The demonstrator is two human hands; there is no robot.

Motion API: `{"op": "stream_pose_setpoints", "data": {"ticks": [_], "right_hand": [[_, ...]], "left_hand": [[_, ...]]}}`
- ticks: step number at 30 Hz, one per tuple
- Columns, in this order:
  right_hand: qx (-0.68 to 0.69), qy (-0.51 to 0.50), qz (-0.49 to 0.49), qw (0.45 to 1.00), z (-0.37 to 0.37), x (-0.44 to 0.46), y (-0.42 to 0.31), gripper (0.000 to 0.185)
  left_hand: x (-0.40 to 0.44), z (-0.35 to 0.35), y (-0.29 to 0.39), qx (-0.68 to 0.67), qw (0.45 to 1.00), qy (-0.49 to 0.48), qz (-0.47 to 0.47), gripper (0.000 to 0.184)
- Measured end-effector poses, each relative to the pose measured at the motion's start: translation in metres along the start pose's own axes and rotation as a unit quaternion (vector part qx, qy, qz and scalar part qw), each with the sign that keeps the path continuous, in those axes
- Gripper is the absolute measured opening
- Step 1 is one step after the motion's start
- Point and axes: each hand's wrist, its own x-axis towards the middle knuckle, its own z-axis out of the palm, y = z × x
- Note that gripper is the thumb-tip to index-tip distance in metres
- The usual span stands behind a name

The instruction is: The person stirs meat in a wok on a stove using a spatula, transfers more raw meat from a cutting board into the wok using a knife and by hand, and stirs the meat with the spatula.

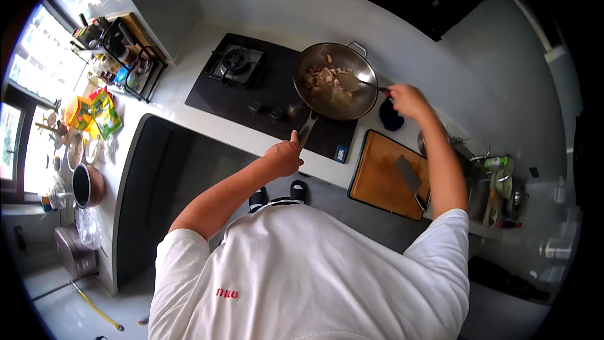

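Observation:
A steel wok (344,108) stands on the right side of the black gas hob (207,97), with chopped pieces of food (324,79) in it. My left hand (284,155) is closed round the wok's handle (307,128) at the hob's front edge, its index finger lying along it. To the right of the wok, my right hand (408,100) grips the dark handle of a spatula (372,85). The spatula's blade rests among the food, partly hidden by it.
A cutting board (380,173) with a cleaver (409,174) lies right of the hob. Further right is a sink (479,192). On the left are a spice rack (135,66), food packets (106,115) and a pot (88,186). A dark blue object (391,117) sits beside the wok.

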Motion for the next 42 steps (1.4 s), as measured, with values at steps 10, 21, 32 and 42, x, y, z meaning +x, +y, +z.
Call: {"op": "stream_pose_setpoints", "data": {"ticks": [10,21,32,42], "right_hand": [[0.137,-0.085,0.185,0.969,-0.017,0.084,-0.029,0.025],[0.052,-0.178,0.245,0.952,-0.063,0.050,-0.001,0.015],[0.346,-0.104,0.178,0.915,0.055,0.061,-0.021,0.023],[-0.179,0.055,-0.052,0.981,-0.022,0.076,-0.037,0.026]], "left_hand": [[-0.005,0.003,-0.002,-0.062,0.998,0.016,-0.014,0.095],[-0.009,-0.004,0.001,-0.059,0.998,-0.006,-0.014,0.095],[-0.008,0.001,-0.001,-0.076,0.997,0.005,-0.022,0.093],[-0.006,0.003,0.001,-0.073,0.997,0.006,-0.024,0.094]]}}
